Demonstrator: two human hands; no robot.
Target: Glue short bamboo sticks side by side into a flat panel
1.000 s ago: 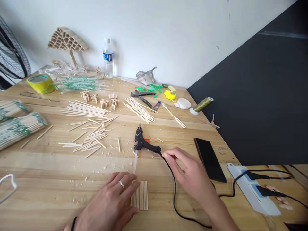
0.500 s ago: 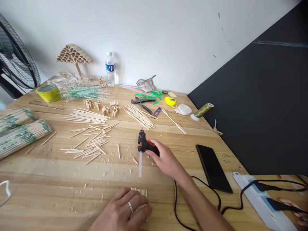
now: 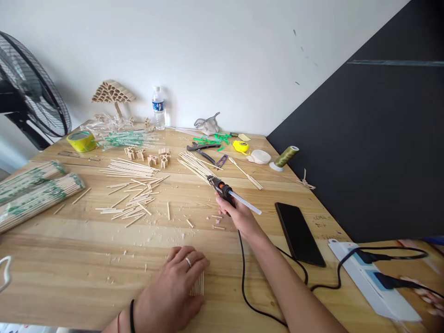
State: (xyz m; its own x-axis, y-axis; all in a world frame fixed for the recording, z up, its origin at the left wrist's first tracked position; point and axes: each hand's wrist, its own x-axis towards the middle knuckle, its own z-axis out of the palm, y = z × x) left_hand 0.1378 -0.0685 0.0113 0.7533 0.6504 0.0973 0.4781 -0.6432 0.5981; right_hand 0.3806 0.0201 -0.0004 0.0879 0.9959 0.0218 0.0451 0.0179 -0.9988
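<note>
My right hand (image 3: 241, 217) is wrapped round the handle of a black hot glue gun (image 3: 225, 190). The gun's nozzle points up and left, over the near end of a bundle of long thin wooden sticks (image 3: 197, 166), and a clear glue stick (image 3: 247, 203) juts from its back. Near the front, my left hand (image 3: 178, 282), with a ring on one finger, curves over a small panel of short sticks laid side by side (image 3: 199, 286). Fingers and thumb lie at its edges, hiding much of it.
Cut stick pieces (image 3: 138, 206) and crumbs lie left of centre, behind them small stick blocks (image 3: 164, 161). Pliers (image 3: 204, 150), a tape measure (image 3: 240, 146) and a thread spool (image 3: 286, 157) stand further back. The gun's cord (image 3: 243, 277), a phone (image 3: 300, 233) and a power strip (image 3: 371, 277) are right.
My right hand has turned the glue gun from nearly upright to slanting, its nozzle now up-left and its glue stick toward the right. My left hand stays on the panel, its fingers shifted slightly. The view has shifted.
</note>
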